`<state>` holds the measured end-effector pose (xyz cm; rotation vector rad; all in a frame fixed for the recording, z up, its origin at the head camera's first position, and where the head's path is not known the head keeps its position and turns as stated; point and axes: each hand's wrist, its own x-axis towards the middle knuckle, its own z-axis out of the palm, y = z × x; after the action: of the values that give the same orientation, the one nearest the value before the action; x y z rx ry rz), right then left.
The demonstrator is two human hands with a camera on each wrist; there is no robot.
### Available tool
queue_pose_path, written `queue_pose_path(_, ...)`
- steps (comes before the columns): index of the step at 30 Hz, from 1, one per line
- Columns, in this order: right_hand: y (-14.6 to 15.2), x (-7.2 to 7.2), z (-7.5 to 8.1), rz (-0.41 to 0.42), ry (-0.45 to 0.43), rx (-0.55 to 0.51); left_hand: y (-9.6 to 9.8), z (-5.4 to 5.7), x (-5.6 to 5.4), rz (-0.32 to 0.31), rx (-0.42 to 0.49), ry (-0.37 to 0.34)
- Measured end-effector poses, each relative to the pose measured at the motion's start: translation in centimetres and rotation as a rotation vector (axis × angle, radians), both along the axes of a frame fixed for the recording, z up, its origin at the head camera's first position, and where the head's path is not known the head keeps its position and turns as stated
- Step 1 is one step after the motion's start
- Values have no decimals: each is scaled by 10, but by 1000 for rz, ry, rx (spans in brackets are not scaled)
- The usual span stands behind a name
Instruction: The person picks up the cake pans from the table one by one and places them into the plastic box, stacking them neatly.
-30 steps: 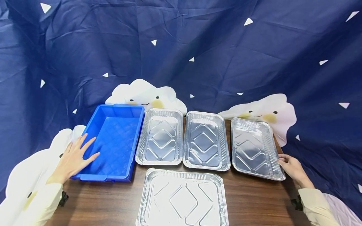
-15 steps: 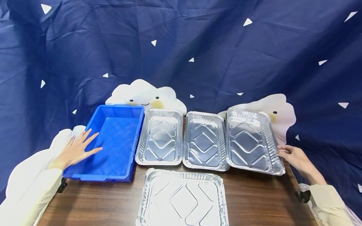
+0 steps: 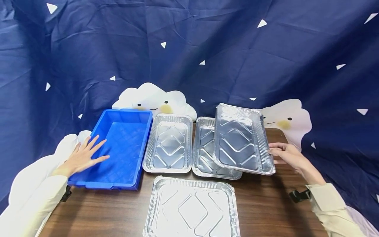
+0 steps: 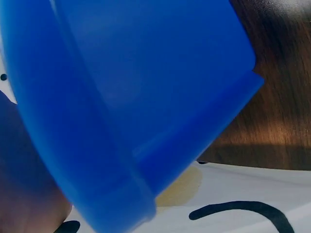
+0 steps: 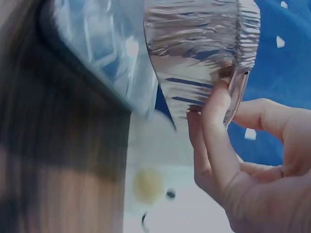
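- Tray (image 3: 240,141), foil, overlaps the middle tray (image 3: 204,153) in the head view; I cannot tell whether the two touch.
- Right hand (image 3: 291,159): thumb and fingers pinch its right rim, held above the table (image 3: 257,200).
- Left hand (image 3: 78,161): fingers spread and straight at the left rim of the blue bin (image 3: 124,154); I see no grip there.
- Handling, my judgement: light, thin-walled, easily dented; a one-sided hold probably lets the far edge sag or twist.
- I would pinch the rim near mid-side, likely stiffer than the pleated wall, and squeeze gently.
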<state>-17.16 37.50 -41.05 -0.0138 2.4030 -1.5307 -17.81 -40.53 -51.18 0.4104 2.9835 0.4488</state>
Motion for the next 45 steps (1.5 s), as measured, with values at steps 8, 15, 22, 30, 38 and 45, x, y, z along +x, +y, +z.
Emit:
queue_pose_path(8, -67, -10, 2, 1, -19, -117, 6, 5, 2, -9, -53, 4)
queue_pose_path(15, -138, -17, 3, -2, -24, -134, 2, -4, -3, -21, -47, 34)
queue_pose_path(22, -211, -27, -1, 12, -42, -138, 1, -8, -3, -38, -36, 82)
queue_pose_path(30, -284, -36, 3, 3, -69, -164, 5, -1, -1, -14, 7, 17)
queue_pose_path(38, -340, -40, 7, 22, -65, -152, 3, 2, -1, -3, 83, -38)
queue_pose_path(45, -390, -38, 3, 21, -29, -75, 1, 6, 0, 21, 102, -104)
